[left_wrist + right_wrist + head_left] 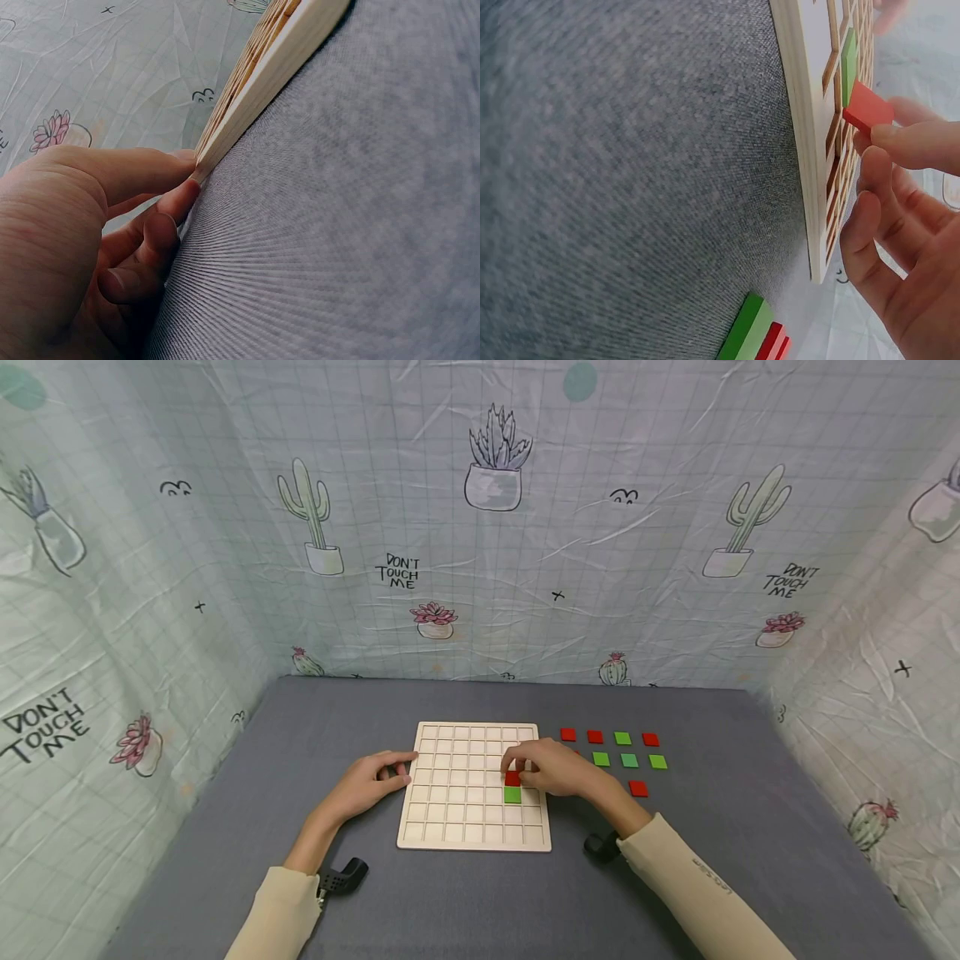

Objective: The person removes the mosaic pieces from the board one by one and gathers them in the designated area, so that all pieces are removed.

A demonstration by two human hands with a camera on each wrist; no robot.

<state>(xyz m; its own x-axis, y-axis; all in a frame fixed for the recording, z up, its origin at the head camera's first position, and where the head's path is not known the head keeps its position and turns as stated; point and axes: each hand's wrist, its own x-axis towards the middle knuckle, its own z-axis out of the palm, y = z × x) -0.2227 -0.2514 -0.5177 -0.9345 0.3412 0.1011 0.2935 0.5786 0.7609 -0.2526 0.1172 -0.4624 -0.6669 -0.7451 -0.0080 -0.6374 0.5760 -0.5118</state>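
Note:
My right hand [555,767] pinches a red square tile [868,107] between thumb and fingertips, tilted over the wooden grid board [457,841]. Touching or very near that tile is a green tile [512,795], which lies in a cell of the board. At the board's left edge, my left hand [372,779] rests its thumb and index fingertip against the wood. The left wrist view shows this thumb [142,171] fairly straight on the board's side [259,94], the other fingers bent below it.
Right of the board, loose red tiles [650,740] and green tiles [657,762] lie in rough rows on the grey cloth [480,902]; my right hand and forearm partly cover this area. A patterned curtain [525,560] hangs behind and at both sides.

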